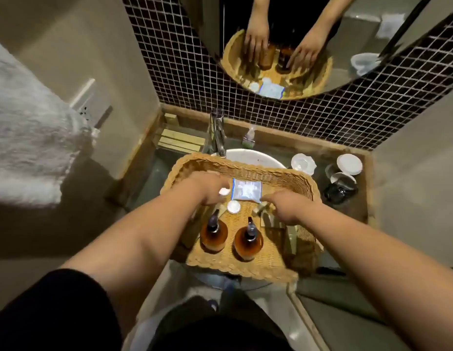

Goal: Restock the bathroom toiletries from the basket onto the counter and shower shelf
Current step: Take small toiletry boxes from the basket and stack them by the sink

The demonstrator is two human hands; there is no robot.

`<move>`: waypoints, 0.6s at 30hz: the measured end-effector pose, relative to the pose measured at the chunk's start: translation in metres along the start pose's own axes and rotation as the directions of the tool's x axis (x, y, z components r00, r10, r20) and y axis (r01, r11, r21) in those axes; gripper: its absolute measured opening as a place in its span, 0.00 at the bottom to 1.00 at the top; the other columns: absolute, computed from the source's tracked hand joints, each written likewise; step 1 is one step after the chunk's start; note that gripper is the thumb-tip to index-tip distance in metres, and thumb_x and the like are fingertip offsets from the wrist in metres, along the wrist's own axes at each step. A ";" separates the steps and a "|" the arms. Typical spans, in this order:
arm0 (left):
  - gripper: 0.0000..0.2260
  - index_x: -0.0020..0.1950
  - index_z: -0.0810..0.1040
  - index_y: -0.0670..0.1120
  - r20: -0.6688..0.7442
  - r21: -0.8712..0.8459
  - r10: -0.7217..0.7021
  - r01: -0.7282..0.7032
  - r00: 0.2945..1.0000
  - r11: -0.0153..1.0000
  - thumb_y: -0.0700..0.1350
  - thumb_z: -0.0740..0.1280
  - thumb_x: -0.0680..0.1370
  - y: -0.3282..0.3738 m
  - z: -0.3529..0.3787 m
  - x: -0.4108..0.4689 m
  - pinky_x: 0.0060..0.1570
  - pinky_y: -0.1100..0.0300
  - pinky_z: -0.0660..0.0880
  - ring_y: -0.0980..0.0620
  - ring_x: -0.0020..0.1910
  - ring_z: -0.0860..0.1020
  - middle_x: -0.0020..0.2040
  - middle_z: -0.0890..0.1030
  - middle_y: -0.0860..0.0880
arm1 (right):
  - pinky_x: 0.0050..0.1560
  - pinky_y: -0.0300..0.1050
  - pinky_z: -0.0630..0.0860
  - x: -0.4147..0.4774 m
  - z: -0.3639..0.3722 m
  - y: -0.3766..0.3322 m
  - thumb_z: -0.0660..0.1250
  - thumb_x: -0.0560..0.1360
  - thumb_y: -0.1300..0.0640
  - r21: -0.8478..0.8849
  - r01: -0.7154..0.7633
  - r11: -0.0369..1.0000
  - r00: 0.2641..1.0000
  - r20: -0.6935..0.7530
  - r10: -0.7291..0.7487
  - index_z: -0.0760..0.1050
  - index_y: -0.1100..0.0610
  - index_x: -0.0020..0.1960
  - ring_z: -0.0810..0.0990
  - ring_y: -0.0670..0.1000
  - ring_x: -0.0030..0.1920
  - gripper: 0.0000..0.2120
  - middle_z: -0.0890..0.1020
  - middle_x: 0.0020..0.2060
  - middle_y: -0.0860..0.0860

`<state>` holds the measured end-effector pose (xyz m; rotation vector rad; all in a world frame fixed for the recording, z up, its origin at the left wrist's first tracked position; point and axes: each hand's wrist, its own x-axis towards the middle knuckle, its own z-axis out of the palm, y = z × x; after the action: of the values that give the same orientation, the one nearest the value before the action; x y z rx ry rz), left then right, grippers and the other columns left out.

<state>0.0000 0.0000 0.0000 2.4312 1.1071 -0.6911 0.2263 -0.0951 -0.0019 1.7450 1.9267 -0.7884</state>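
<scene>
Fingers of the left hand were lowered into the basket toward its 12 o'clock end, just beside the blue-and-white packet. A small white piece was seen at their tips, and whether it was pinched or only touched could not be told. The fingers of the right hand were stretched toward the packet's 5 o'clock corner, and nothing was seen to be held by them. The basket was set across the sink, with the faucet at its 12 o'clock. Two amber pump bottles were stood upright side by side at its 6 o'clock end, and a white round tub was laid between them and the packet. The restocking was judged to be at an early stage, since the basket was loaded and nothing was being lifted clear of it. On the counter, at 3 o'clock of the basket, white lidded cups were stood; whether any had been taken from the basket could not be judged. No shower shelf was in view, so that part was taken as not yet done.
</scene>
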 end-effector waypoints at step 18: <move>0.23 0.72 0.71 0.54 0.098 -0.183 0.387 -0.366 0.917 0.912 0.58 0.66 0.79 0.046 0.046 0.117 0.60 0.48 0.75 0.49 0.65 0.74 0.67 0.77 0.51 | 0.66 0.54 0.70 0.033 0.118 0.023 0.68 0.77 0.54 0.257 0.069 0.964 0.964 -0.265 0.002 0.55 0.41 0.79 0.67 0.56 0.71 0.36 0.69 0.74 0.52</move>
<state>0.0891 0.0160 -0.0981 2.3252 0.5879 -0.5981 0.2375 -0.1465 -0.1150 2.0711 2.1060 -0.9005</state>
